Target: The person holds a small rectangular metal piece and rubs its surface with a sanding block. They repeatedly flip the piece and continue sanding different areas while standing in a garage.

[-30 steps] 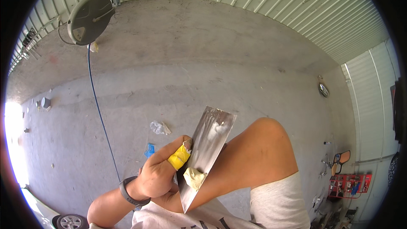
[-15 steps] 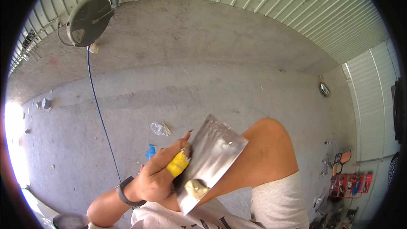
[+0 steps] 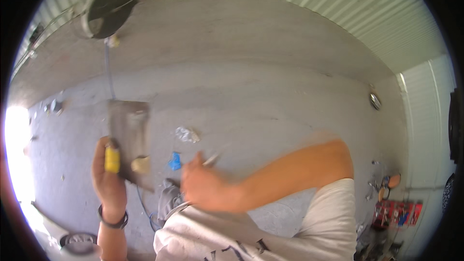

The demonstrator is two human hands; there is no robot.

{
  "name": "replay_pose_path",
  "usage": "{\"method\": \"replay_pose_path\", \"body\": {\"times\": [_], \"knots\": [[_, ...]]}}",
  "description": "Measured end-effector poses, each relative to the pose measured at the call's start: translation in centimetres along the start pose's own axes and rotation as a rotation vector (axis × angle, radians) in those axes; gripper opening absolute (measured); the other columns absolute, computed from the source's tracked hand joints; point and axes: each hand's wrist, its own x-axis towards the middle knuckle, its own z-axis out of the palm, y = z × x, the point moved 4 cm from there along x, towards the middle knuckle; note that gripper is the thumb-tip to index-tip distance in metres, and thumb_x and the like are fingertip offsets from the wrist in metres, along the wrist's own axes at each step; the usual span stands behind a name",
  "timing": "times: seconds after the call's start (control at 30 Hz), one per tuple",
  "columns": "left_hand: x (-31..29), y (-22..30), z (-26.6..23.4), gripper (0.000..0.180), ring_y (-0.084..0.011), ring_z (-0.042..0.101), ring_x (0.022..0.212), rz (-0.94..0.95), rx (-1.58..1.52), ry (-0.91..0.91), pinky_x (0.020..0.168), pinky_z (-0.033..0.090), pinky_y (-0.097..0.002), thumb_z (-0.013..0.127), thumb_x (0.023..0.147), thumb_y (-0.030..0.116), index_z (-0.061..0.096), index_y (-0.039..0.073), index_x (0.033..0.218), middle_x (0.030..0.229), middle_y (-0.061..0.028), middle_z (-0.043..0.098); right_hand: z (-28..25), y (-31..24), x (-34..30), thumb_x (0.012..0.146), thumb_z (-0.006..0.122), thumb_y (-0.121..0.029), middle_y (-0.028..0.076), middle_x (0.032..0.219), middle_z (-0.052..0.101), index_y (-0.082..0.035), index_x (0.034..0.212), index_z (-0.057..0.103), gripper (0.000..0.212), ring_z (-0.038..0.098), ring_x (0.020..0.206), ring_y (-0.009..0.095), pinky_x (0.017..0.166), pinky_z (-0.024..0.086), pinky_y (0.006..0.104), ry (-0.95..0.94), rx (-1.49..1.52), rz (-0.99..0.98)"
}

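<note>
The left hand held a flat metal plate, its fingers closed along the plate's left edge and the thumb, bound in a yellow wrap, lying over that edge. The plate stood well out to the person's left, its long sides running away from the body. A cream-coloured lump sat on it by the right edge, toward the near end, and a whitish smear lay close to the far right corner. A dark band circled the left wrist.

The right hand was in front of the shirt, to the right of the plate and well apart from it, with the elbow raised out to the side. Its fingers were bent but blurred; a narrow pale thing showed at the fingertips, and whether the hand gripped it could not be told.

Below, on the grey floor, a blue scrap showed just beside the right hand, with crumpled clear plastic near it, a little farther out. Toward the floor's right edge was a red case of small items, too blurred to make out.
</note>
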Motion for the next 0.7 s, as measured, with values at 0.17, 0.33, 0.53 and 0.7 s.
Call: {"method": "replay_pose_path", "body": {"times": [0.17,0.33,0.53,0.7], "knots": [[-0.2,-0.2,-0.1,0.020,-0.0106,0.055,0.084,0.290,0.446,-0.304,0.078,0.045,-0.0255,0.048,0.100,0.006,0.058,-0.003,0.115,0.091,-0.0056,0.064,-3.0,9.0,-6.2,0.079,0.075,-0.006,0.008,0.085,0.073,-0.009,0.087,0.074,0.008,0.070,0.075,0.025,0.062,0.055,0.0354,0.660,0.625,0.227],[0.1,0.0,2.7,0.035,-0.0376,0.063,0.066,0.549,0.507,-0.446,0.062,0.051,-0.0367,0.049,0.079,-0.009,0.057,-0.003,0.112,0.078,-0.0194,0.063,-3.0,11.0,-6.2,0.073,0.079,0.002,0.006,0.082,0.071,-0.006,0.087,0.074,0.017,0.067,0.067,0.022,0.056,0.052,0.0331,0.906,0.602,0.304],[0.5,-0.9,4.9,0.045,-0.0363,0.059,0.060,0.766,0.540,-0.493,0.056,0.049,-0.0391,0.052,0.070,-0.011,0.055,-0.004,0.114,0.076,-0.0181,0.059,-1.7,11.1,-3.4,0.070,0.082,0.001,0.004,0.082,0.071,-0.006,0.087,0.074,0.020,0.066,0.067,0.020,0.052,0.050,0.0310,1.015,0.507,0.245],[0.8,-1.0,4.2,0.039,-0.0348,0.060,0.061,0.882,0.454,-0.362,0.057,0.050,-0.0383,0.055,0.074,-0.012,0.056,-0.005,0.112,0.076,-0.0180,0.060,-0.2,10.2,-1.7,0.069,0.083,0.002,0.003,0.081,0.070,-0.007,0.087,0.075,0.021,0.065,0.067,0.020,0.052,0.050,0.0314,0.934,0.470,0.159]]}}
